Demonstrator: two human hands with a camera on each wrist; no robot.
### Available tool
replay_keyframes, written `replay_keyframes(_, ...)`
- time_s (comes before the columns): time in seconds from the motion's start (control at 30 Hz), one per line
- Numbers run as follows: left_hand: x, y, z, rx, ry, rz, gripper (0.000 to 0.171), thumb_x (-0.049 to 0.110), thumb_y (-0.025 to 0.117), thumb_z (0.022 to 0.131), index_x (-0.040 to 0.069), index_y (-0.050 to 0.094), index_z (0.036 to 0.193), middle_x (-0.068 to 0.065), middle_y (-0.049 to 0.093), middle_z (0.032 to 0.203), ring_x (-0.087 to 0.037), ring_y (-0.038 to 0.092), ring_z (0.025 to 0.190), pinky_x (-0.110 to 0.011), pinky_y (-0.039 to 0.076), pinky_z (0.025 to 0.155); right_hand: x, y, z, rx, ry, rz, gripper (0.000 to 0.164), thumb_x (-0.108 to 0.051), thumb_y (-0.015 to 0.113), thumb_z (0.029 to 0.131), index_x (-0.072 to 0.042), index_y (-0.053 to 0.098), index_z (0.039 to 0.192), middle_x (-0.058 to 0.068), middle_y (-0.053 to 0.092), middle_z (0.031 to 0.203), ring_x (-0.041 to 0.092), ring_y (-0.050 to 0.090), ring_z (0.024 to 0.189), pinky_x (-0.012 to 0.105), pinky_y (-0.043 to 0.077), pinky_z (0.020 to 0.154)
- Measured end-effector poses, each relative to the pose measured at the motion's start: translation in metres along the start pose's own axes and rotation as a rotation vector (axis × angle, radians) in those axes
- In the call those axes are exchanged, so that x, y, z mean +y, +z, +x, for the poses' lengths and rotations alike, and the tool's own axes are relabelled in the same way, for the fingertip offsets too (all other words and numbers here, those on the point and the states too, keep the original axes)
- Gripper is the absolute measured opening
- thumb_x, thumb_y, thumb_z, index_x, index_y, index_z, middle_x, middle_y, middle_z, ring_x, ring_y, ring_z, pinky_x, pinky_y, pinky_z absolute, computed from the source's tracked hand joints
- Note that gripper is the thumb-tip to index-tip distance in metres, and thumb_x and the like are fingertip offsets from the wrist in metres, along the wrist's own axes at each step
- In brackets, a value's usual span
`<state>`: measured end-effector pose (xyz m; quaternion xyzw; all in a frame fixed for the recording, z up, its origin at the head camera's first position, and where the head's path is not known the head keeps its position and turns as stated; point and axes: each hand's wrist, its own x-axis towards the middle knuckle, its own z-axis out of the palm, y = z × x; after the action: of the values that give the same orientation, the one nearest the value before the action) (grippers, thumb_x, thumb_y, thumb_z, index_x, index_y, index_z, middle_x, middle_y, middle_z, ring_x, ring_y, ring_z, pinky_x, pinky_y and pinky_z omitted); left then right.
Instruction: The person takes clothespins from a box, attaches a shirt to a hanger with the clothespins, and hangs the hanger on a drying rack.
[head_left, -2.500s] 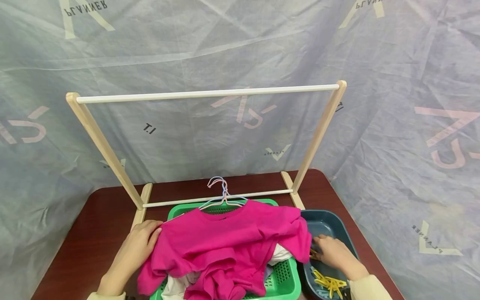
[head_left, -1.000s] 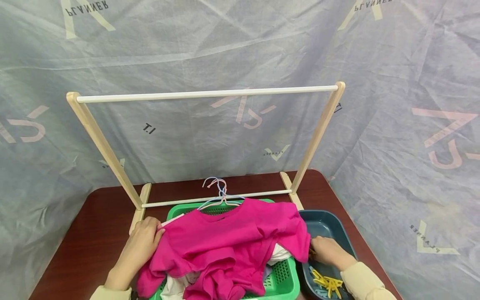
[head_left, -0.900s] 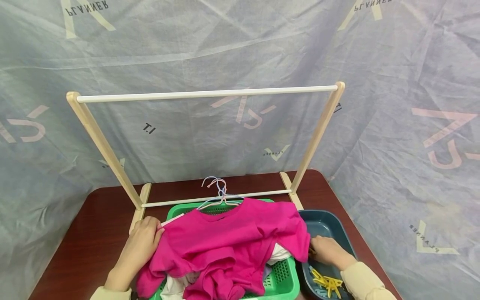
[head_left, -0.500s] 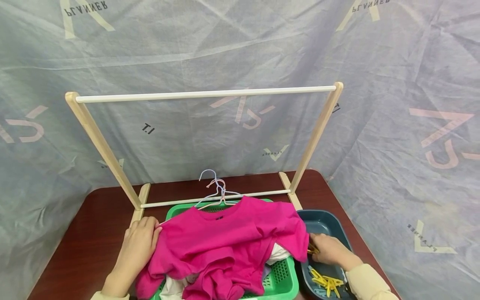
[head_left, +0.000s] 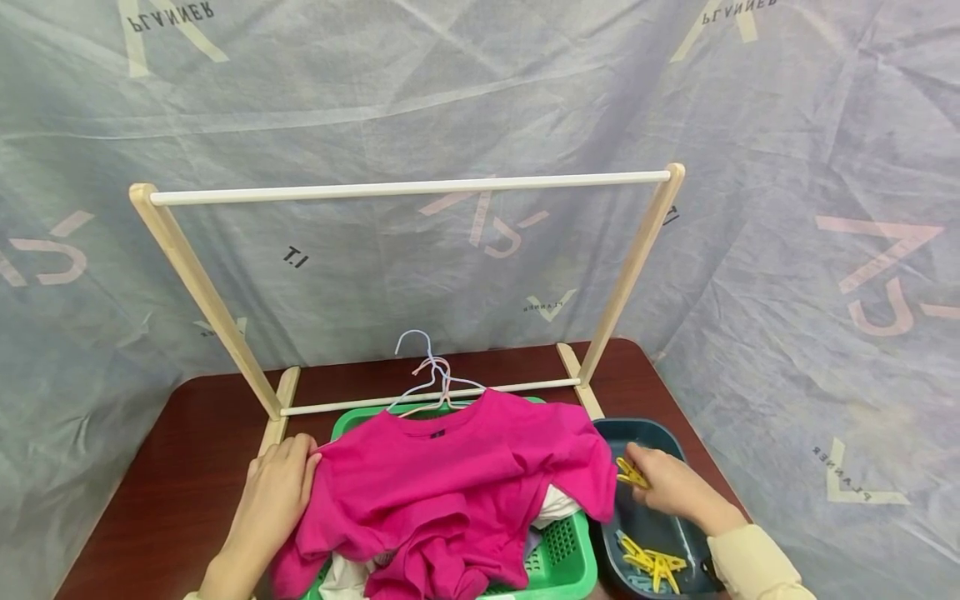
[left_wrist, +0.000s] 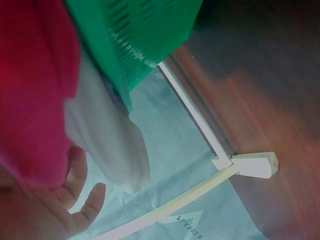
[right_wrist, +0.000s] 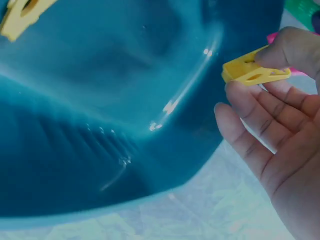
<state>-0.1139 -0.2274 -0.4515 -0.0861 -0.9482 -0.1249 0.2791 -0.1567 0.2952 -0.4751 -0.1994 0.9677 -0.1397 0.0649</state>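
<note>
green basket [head_left: 562,546]: perforated, on the dark red bench [head_left: 176,475]; landmark for all places below.

pink shirt [head_left: 457,467]: spread across the top of the basket, sleeves draped past both sides.

pale blue hanger [head_left: 431,354] and pale pink hanger [head_left: 447,375]: hooks standing up at the shirt's neckline, toward the basket's far edge.

white garment [head_left: 557,505]: inside the basket, partly under the shirt.

left hand [head_left: 272,493]: left of the basket, seemingly pinching the shirt's shoulder edge; cloth hides some fingertips.

dark blue tub [head_left: 637,432]: just right of the basket, holding loose yellow clothespins [head_left: 660,568] in its near part.

right hand [head_left: 678,485]: above the tub, right of the basket, gripping one yellow clothespin [head_left: 632,473] between thumb and fingers, near the shirt's sleeve.

rack [head_left: 412,190]: wooden uprights, white rails; top rail behind and above the basket.

grey printed curtain [head_left: 465,108]: behind the basket, beyond the rack.
</note>
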Motion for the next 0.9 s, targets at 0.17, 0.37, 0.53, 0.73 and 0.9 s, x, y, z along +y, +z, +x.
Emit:
replay_keyframes(0.17, -0.001, 0.0, -0.001, 0.025, 0.019, 0.003, 0.013, 0.01, 0.065, 0.079, 0.008, 0.055, 0.088, -0.006, 0.056, 0.075, -0.025, 0.05, 0.069, -0.034, 0.029, 0.059, -0.002, -0.008, 0.0, 0.057, -0.035, -0.029, 0.04, -0.003, 0.067, 0.07, -0.012, 0.051, 0.106, -0.007, 0.051, 0.074, 0.003, 0.043, 0.061, 0.02, 0.036, 0.051)
replay_keyframes(0.37, -0.001, 0.0, -0.001, 0.049, 0.048, 0.0, 0.014, 0.009, 0.064, 0.078, 0.009, 0.059, 0.091, -0.007, 0.058, 0.078, -0.026, 0.052, 0.072, -0.039, 0.032, 0.062, -0.005, -0.016, 0.0, 0.142, -0.068, -0.127, 0.049, -0.005, 0.068, 0.069, -0.015, 0.052, 0.114, -0.006, 0.059, 0.083, 0.004, 0.051, 0.068, 0.023, 0.044, 0.055)
replay_keyframes(0.53, 0.0, -0.001, -0.002, 0.056, 0.05, -0.005, 0.014, 0.009, 0.064, 0.079, 0.009, 0.059, 0.092, -0.007, 0.058, 0.079, -0.026, 0.051, 0.073, -0.038, 0.033, 0.062, -0.008, -0.023, 0.002, 0.217, -0.096, -0.111, 0.041, 0.002, 0.063, 0.069, -0.012, 0.049, 0.105, -0.007, 0.054, 0.074, 0.001, 0.04, 0.055, 0.018, 0.036, 0.049)
replay_keyframes(0.73, 0.001, -0.002, -0.002, 0.072, 0.048, -0.002, 0.013, 0.009, 0.064, 0.079, 0.008, 0.059, 0.091, -0.007, 0.057, 0.079, -0.025, 0.05, 0.074, -0.037, 0.034, 0.06, -0.015, -0.036, 0.007, 0.298, -0.133, -0.105, 0.036, 0.006, 0.06, 0.067, -0.012, 0.046, 0.095, -0.007, 0.047, 0.068, 0.001, 0.034, 0.052, 0.017, 0.032, 0.049)
replay_keyframes(0.9, 0.002, -0.002, -0.003, 0.09, 0.059, -0.001, 0.013, 0.008, 0.065, 0.078, 0.008, 0.059, 0.091, -0.007, 0.057, 0.079, -0.025, 0.049, 0.073, -0.037, 0.035, 0.06, -0.022, -0.047, 0.012, 0.337, -0.18, -0.082, 0.033, 0.008, 0.06, 0.069, -0.008, 0.046, 0.094, -0.008, 0.041, 0.065, 0.003, 0.036, 0.054, 0.017, 0.033, 0.051)
